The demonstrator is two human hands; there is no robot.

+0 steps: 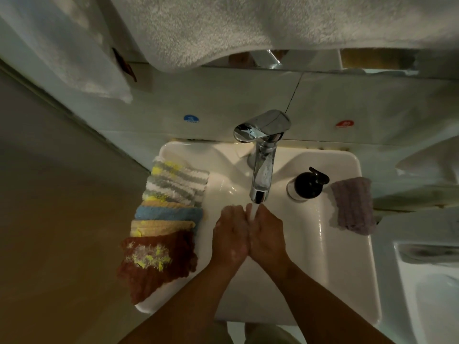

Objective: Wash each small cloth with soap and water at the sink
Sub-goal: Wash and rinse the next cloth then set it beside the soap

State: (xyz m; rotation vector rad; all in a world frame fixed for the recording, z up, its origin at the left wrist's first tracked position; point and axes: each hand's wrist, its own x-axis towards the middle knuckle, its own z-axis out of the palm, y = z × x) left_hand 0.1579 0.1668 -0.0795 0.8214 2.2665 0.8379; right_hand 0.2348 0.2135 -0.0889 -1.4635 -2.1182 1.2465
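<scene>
Right now both hands meet under the running water (253, 212) at the middle of the white sink (347, 259). The left hand (230, 235) and the right hand (267, 237) are pressed side against side, backs up, with fingers straight and close together, gripping nothing; small flecks of foam show on the skin. At 12 o'clock from the hands stands the chrome tap (261, 157), its spout just above the fingertips. At 9 o'clock, a row of small cloths overlaps along the sink's rim: a grey, white and yellow striped cloth (179, 180) farthest back, then a blue cloth (169, 213), a pale yellow cloth (161, 227) and a rust-brown cloth (156, 263) nearest the person. At 1 o'clock sits a black-topped soap dispenser (308, 185), and at 3 o'clock a purple cloth (352, 207) drapes over the rim, just beside the dispenser. A white towel (223, 28) hangs overhead.
</scene>
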